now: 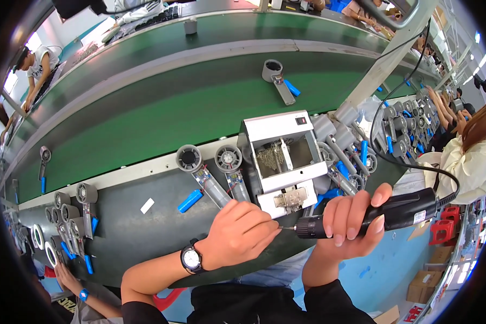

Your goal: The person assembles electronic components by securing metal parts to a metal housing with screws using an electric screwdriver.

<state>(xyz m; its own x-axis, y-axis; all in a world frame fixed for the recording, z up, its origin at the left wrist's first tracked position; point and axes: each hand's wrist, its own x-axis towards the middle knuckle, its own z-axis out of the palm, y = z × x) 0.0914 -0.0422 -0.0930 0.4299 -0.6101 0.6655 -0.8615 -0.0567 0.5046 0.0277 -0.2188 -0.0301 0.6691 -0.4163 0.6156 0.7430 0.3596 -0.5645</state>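
Note:
My right hand point(353, 222) is wrapped round a black electric screwdriver point(402, 210), which lies nearly level with its bit pointing left. At the bit's tip, the fingers of my left hand point(242, 232) are pinched together; whatever they hold is too small or hidden to make out. Just beyond both hands stands a white-and-grey screw feeder point(289, 178) with many small screws in its open bin. Left of it lie two grey handheld fan bodies, one point(189, 158) with a blue battery point(190, 201) hanging on wires, the other point(228, 157) partly behind my left hand.
Grey fan parts with blue batteries pile up right of the feeder point(343, 143) and at the bench's left point(65, 216). One fan point(278, 81) lies on the green conveyor point(210, 97). The screwdriver's cable point(386, 154) loops up by a metal post. Co-workers sit on both sides.

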